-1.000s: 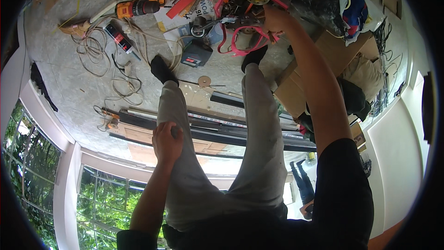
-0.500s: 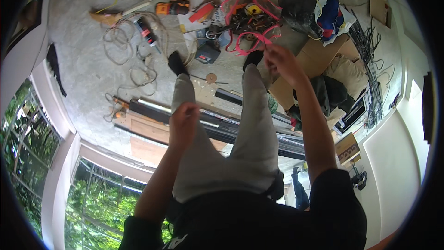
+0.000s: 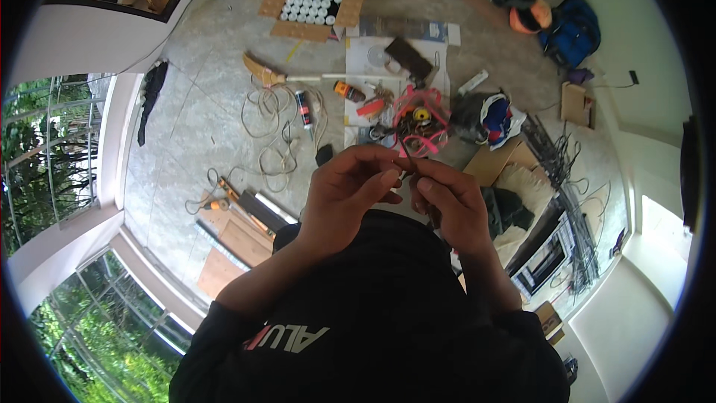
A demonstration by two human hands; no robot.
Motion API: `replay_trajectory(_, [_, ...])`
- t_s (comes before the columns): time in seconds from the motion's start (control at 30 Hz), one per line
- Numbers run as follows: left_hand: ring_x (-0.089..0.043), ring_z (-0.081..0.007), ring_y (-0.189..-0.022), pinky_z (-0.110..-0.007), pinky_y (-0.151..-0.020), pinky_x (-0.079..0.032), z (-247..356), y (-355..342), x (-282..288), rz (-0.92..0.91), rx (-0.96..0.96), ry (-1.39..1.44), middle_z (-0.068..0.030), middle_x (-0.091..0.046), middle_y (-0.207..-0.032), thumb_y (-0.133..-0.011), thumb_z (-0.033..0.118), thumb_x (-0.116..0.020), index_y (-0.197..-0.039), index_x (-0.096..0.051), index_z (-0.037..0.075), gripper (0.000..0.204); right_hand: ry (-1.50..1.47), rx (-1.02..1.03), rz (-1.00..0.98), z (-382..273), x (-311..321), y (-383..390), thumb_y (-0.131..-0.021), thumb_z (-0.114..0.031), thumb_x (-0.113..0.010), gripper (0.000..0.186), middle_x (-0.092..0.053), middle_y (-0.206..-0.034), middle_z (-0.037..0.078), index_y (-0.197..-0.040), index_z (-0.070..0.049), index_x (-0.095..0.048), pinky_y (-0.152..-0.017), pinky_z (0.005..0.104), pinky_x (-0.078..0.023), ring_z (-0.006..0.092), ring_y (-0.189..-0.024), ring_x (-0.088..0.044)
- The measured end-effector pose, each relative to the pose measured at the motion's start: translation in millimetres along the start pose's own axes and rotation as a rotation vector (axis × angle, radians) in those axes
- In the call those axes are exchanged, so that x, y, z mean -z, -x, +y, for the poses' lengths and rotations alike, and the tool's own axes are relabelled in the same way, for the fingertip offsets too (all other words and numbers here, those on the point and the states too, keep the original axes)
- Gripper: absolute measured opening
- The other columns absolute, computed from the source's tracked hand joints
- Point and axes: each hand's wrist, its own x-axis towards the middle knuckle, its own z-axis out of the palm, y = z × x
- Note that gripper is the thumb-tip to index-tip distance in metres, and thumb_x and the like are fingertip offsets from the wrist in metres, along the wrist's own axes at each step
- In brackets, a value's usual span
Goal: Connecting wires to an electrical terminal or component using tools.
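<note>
My left hand and my right hand meet close in front of my dark shirt. My right hand grips a thin dark rod-like object that sticks up between the two hands. My left fingers curl in around it with thumb and fingertips pinched; what exactly they hold is too small to make out. On the floor just beyond lie a pink-trimmed bag of small tools, an orange-and-black drill and a sealant cartridge.
An open carton of white cylinders stands farther off. Coiled cord, long strips with boards, flattened cardboard, a dark bundle and tangled wires surround me. A blue backpack sits by the right wall; barred windows line the left.
My right hand has come away from the tool bag with the thin object. Both hands have moved together in front of my body. The view has shifted, showing more of the far floor.
</note>
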Motion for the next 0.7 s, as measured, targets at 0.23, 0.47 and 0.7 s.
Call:
replay_trajectory(0.23, [-0.065, -0.0125, -0.089, -0.029, -0.08, -0.058, 27.0, 12.2, -9.8, -0.151, -0.278, -0.035, -0.0064, -0.066, -0.103, -0.093, 0.0, -0.063, -0.115, -0.063, -0.002, 0.022, 0.247, 0.352, 0.1, -37.8, -41.4, 19.8, -0.096, -0.002, -0.058, 0.025, -0.066, -0.096, 0.007, -0.121, 0.003, -0.061, -0.076, 0.0235, -0.052, 0.0097, -0.086, -0.063])
replay_trajectory(0.47, [-0.068, -0.0181, -0.091, -0.031, -0.079, -0.058, 32.2, 14.1, -14.4, -0.212, -0.297, 0.031, -0.0115, -0.067, -0.101, -0.094, 0.0, -0.061, -0.11, -0.064, -0.004, 0.016, 0.523, 0.624, 0.163, -46.5, -48.7, 26.2, -0.092, 0.003, -0.061, 0.021, -0.068, -0.1, 0.012, -0.114, 0.005, -0.064, -0.073, 0.0255, -0.055, 0.0162, -0.088, -0.07])
replay_trajectory(0.7, [-0.067, -0.0154, -0.09, -0.028, -0.08, -0.056, 25.3, 17.8, -18.0, -0.228, -0.358, 0.031, -0.0091, -0.067, -0.101, -0.093, -0.003, -0.062, -0.107, -0.066, -0.004, 0.015, 0.48, 0.492, 0.124, -49.2, -47.6, 42.2, -0.091, 0.005, -0.062, 0.023, -0.068, -0.101, 0.013, -0.114, 0.004, -0.066, -0.071, 0.0239, -0.054, 0.0142, -0.086, -0.069])
